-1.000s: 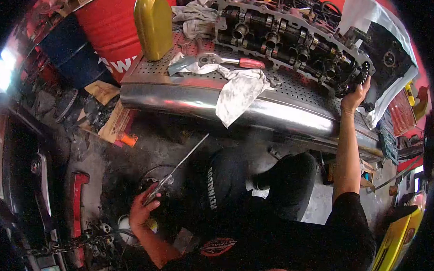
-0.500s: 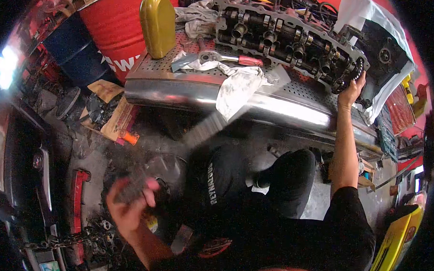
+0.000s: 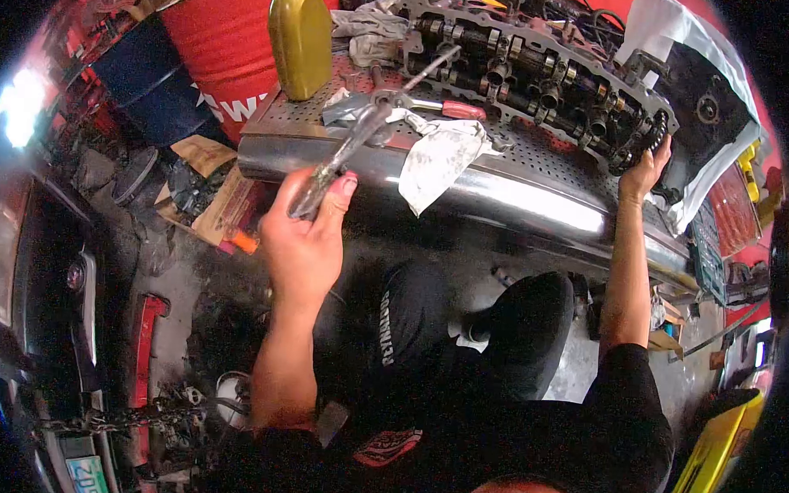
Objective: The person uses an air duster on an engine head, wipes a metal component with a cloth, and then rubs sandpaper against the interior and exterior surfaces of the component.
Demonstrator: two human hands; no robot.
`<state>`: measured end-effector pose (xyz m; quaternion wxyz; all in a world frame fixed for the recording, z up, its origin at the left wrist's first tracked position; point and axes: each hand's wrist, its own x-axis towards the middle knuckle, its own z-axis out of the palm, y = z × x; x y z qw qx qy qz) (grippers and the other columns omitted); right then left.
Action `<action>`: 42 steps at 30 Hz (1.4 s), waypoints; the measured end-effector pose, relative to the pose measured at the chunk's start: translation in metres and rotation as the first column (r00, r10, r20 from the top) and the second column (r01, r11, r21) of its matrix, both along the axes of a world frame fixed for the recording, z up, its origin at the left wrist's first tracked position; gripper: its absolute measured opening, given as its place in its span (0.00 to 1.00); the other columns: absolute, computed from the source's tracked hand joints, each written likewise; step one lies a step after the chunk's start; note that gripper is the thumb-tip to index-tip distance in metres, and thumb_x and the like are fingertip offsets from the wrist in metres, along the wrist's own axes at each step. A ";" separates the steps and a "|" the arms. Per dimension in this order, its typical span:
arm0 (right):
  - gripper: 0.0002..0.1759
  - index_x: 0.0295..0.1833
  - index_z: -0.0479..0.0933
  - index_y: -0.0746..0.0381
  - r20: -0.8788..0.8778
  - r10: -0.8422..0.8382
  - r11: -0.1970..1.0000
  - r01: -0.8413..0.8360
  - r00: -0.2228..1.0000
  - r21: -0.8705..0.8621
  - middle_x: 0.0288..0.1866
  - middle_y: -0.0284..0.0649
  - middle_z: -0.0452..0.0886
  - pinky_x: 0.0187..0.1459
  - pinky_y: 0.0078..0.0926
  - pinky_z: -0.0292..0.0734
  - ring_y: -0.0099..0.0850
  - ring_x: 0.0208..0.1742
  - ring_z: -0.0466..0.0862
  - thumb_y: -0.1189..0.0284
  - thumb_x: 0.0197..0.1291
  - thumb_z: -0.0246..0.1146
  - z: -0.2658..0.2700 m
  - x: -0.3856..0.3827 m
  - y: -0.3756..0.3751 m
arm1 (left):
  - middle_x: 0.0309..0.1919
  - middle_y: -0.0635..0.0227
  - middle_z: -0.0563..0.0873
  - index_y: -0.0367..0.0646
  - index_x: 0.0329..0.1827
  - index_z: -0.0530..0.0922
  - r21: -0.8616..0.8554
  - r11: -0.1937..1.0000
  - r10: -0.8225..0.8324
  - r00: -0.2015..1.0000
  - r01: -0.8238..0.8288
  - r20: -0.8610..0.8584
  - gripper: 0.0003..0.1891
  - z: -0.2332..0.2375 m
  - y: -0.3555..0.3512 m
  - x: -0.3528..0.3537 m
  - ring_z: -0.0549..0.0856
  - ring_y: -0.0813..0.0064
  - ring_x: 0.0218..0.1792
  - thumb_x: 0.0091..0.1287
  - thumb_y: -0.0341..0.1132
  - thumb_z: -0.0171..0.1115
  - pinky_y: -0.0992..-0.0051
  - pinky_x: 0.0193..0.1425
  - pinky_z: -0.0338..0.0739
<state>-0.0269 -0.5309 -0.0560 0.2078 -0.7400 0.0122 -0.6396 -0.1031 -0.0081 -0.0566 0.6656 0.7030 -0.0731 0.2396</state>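
My left hand (image 3: 304, 230) is closed around the handle of a long tool with a thin shaft (image 3: 431, 70); motion blur hides its exact kind. It is raised in front of the bench edge, the shaft pointing up and right toward the cylinder head (image 3: 522, 77). The cylinder head lies on the perforated metal bench (image 3: 537, 151), its camshafts facing up. My right hand (image 3: 645, 173) grips its right end by the toothed sprocket (image 3: 657, 134), fingers partly hidden behind it. A ratchet with a red handle (image 3: 463, 110) and a stained white rag (image 3: 441, 157) lie nearer me.
A gold oil bottle (image 3: 300, 48) stands at the bench's left end, before a red drum (image 3: 219, 53) and a dark blue drum (image 3: 148, 86). White sheeting (image 3: 718, 193) and a dark engine part (image 3: 704, 101) are at right. Cardboard (image 3: 218, 210) lies on the floor.
My left hand has risen with the long tool from low at the left to the bench's front edge. My right hand stays at the cylinder head's end. The view has shifted slightly.
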 end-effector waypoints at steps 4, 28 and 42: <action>0.36 0.72 0.59 0.73 0.004 0.005 1.000 -0.005 1.000 0.019 0.68 0.55 0.65 0.73 0.37 0.54 0.48 0.71 0.64 0.66 0.59 0.47 0.002 -0.001 0.002 | 0.28 0.74 0.83 0.38 0.43 0.80 0.108 0.990 0.070 0.986 -0.087 0.148 0.06 -0.001 -0.009 -0.001 0.75 0.89 0.26 0.68 0.30 0.66 0.86 0.28 0.66; 0.33 0.74 0.59 0.70 0.013 0.160 0.979 -0.160 0.987 0.129 0.72 0.52 0.64 0.73 0.33 0.52 0.42 0.73 0.63 0.70 0.64 0.49 0.000 -0.010 0.013 | 0.31 0.73 0.84 0.36 0.45 0.80 0.154 0.987 0.031 0.999 -0.034 0.023 0.09 0.021 0.001 0.001 0.77 0.86 0.31 0.68 0.32 0.66 0.82 0.36 0.71; 0.29 0.60 0.69 0.71 0.032 0.194 0.903 -0.192 0.980 0.384 0.58 0.45 0.73 0.61 0.33 0.66 0.32 0.57 0.72 0.56 0.68 0.60 0.016 0.001 -0.016 | 0.29 0.75 0.82 0.37 0.41 0.80 0.035 0.999 0.037 0.999 -0.037 0.002 0.09 -0.002 -0.002 -0.001 0.74 0.89 0.27 0.67 0.34 0.68 0.85 0.30 0.65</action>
